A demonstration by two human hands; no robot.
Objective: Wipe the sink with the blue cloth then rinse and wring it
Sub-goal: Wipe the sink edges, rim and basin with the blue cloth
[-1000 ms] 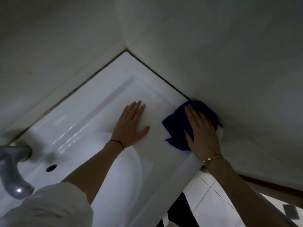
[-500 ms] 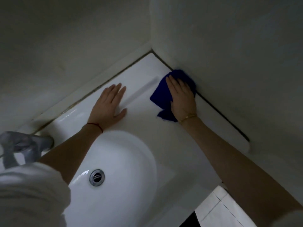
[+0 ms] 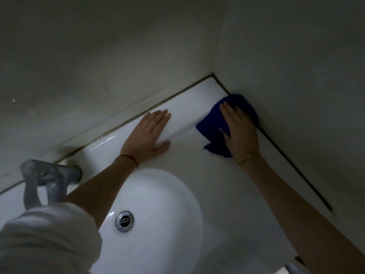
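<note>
Head view, looking down into a dim bathroom corner where two pale, matte walls meet.

The right hand [image 3: 240, 131] lies in the right centre of the frame, palm down, fingers straight and close together, pressing flat on the cloth [image 3: 212, 123]. The fingertips point toward the upper left, at the corner of the walls. The forearm runs bare from the lower right edge up to the wrist, which carries a thin gold bracelet [image 3: 247, 157].

The cloth is deep blue, soft and crumpled, with ragged folds showing to the left of and above the hand. It sits on the flat back ledge of the sink [image 3: 197, 167], tucked against the right wall near the corner, with its far edge touching the dark seam where ledge meets wall.

The left hand [image 3: 149, 136] is in the centre of the frame, also palm down and released, fingers straight and together, thumb spread out to the right. It rests on the ledge just left of the cloth, not touching it. A thin red string [image 3: 130, 158] circles the wrist. The forearm is bare, and a loose white sleeve [image 3: 45, 240] fills the lower left.

The sink is white, glossy and smooth, with a round bowl in the lower centre. A round metal drain [image 3: 124, 221] sits in the bowl. A grey metal tap [image 3: 43, 178], blurred, stands at the left edge.
</note>
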